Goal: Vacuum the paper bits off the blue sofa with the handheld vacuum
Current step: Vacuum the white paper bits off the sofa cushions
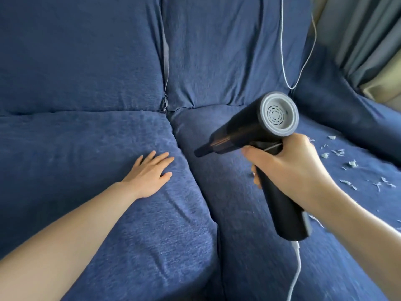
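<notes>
Gripped by the right hand (288, 168), the handheld vacuum (256, 135) is held above the blue sofa (86, 72), nozzle aimed away from paper bits (351, 170) w/ risk of missing them. Left hand (149, 172) is laid flat, fingers apart.

This looks like a living room in a home: a soft blue sofa (108, 83) with a loose fabric cover fills the view, and grey curtains (364, 35) hang beside it.
</notes>
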Action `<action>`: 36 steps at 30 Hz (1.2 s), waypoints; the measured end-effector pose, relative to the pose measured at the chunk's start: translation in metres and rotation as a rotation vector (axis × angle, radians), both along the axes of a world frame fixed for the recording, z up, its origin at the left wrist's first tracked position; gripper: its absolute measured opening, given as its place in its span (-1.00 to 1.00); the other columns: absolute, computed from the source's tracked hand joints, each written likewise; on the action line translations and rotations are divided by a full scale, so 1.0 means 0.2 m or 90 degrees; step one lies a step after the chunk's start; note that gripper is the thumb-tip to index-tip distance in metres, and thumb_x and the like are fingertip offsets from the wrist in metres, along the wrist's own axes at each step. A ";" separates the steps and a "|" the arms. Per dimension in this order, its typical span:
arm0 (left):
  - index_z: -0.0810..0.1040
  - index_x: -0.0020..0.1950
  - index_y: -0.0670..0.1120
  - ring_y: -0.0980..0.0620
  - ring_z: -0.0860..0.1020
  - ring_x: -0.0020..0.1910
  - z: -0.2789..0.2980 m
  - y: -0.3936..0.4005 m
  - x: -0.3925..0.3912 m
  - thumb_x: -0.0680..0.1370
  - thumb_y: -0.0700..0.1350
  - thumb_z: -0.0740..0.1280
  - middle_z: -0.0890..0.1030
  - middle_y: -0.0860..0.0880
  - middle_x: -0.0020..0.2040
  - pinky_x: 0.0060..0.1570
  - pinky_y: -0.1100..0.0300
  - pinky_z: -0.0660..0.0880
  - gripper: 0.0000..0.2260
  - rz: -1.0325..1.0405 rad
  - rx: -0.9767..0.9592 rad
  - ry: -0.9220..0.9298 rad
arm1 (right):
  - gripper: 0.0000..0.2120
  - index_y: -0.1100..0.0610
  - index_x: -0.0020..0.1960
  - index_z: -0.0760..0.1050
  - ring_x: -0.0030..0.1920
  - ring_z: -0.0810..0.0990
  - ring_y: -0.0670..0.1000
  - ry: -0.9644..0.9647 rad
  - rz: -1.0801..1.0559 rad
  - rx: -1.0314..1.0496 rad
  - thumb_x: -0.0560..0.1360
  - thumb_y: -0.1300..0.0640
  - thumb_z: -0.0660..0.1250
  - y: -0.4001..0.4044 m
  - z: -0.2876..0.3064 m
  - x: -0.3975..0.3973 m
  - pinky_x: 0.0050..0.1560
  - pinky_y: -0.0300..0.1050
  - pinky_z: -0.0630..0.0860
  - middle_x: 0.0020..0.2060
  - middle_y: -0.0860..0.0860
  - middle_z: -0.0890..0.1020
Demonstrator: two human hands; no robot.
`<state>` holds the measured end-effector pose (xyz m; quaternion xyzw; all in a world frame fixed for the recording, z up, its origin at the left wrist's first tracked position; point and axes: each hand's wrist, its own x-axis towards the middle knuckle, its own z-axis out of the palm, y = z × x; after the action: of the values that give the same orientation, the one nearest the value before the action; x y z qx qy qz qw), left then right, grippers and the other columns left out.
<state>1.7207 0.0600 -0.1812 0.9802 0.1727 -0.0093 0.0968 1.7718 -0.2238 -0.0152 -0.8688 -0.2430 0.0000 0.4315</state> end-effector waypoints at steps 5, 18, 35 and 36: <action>-0.04 0.57 0.12 0.02 -0.16 0.56 0.00 -0.03 0.26 0.66 0.11 -0.02 -0.11 0.14 0.58 0.51 -0.06 -0.16 -0.52 -0.082 0.001 0.021 | -0.68 0.27 -0.33 0.54 -0.48 0.65 -0.01 -0.002 -0.089 0.009 0.41 0.02 0.42 -0.06 -0.02 0.11 -0.21 -0.08 0.62 -0.50 0.12 0.65; -0.02 0.57 0.14 0.01 -0.13 0.56 0.03 -0.37 0.51 0.65 0.14 -0.01 -0.10 0.17 0.57 0.51 -0.05 -0.14 -0.51 -0.212 -0.011 0.007 | -0.73 0.27 -0.34 0.53 -0.52 0.64 0.01 -0.012 -0.223 0.087 0.40 0.08 0.43 -0.35 -0.02 0.13 -0.22 0.03 0.66 -0.42 0.20 0.66; 0.10 0.56 0.06 0.06 -0.10 0.56 -0.05 -0.29 0.87 0.65 0.12 0.04 0.03 0.12 0.57 0.52 0.08 -0.12 -0.52 -0.272 -0.070 -0.111 | -0.71 0.26 -0.35 0.51 -0.45 0.67 0.05 -0.021 -0.213 0.085 0.43 0.09 0.41 0.01 -0.15 0.45 -0.21 -0.08 0.65 -0.50 0.13 0.65; 0.12 0.55 0.05 0.07 -0.09 0.56 -0.06 -0.29 0.89 0.64 0.12 0.05 0.05 0.11 0.57 0.52 0.10 -0.13 -0.52 -0.276 -0.076 -0.128 | -0.71 0.27 -0.35 0.51 -0.44 0.67 0.06 -0.018 -0.213 0.088 0.43 0.10 0.41 0.03 -0.15 0.48 -0.23 -0.07 0.66 -0.49 0.15 0.65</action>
<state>1.8981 0.0021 -0.1931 0.9828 -0.0527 0.0574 0.1673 1.8683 -0.2176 -0.0452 -0.8652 -0.1006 -0.1010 0.4807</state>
